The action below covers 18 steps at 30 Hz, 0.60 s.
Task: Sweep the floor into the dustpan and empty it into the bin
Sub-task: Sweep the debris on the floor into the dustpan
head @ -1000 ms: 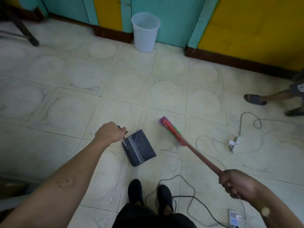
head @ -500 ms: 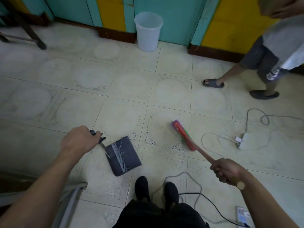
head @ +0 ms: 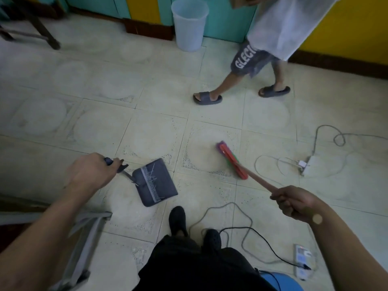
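Left hand (head: 90, 175) fingers clenched on dustpan (head: 155, 182) handle, right hand (head: 298, 203) fingers gripping broom (head: 232, 160) stick, bin (head: 190, 24) well apart

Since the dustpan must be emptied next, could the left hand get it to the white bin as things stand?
Probably not yet: the left hand holds the dustpan, but the bin stands far across the floor by the wall, and a passer-by walks between.

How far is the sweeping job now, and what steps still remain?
Done: little that shows; whether the dustpan holds dirt cannot be told. In hand: the left hand grips its handle, the right hand grips the broom, whose head rests on the floor apart from the pan. Left: sweep into the pan, then empty it into the bin by the wall.
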{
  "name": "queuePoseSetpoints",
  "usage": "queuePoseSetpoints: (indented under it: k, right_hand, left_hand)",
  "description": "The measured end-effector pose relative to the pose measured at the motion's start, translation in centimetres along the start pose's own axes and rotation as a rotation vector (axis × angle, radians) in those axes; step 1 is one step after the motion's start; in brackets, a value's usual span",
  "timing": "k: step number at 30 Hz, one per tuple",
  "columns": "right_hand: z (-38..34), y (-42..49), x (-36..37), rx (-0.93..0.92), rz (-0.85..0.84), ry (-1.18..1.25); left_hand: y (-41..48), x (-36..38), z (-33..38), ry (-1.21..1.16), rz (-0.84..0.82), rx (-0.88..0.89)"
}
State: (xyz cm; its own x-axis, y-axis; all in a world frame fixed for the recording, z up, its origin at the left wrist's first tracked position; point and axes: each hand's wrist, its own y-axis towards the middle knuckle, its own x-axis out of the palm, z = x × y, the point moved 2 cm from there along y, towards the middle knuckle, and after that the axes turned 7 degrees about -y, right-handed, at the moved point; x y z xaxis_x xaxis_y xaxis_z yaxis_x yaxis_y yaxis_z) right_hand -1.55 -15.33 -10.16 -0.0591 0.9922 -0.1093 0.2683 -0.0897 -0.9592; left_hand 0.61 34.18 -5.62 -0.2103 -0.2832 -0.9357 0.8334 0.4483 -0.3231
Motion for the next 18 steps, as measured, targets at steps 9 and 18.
queuePoseSetpoints:
  k: [9, 18]
  right_hand:
    - [7.4, -3.6, -9.9, 0.005, 0.14, 0.085]
    - [15.0, -2.6, -12.1, 0.027, 0.287, 0.113]
  left_hand:
    - [-3.0, 4.7, 9.7, 0.115, 0.04, 0.233]
    - [-6.6, 8.3, 22.3, 0.277, -0.01, 0.563]
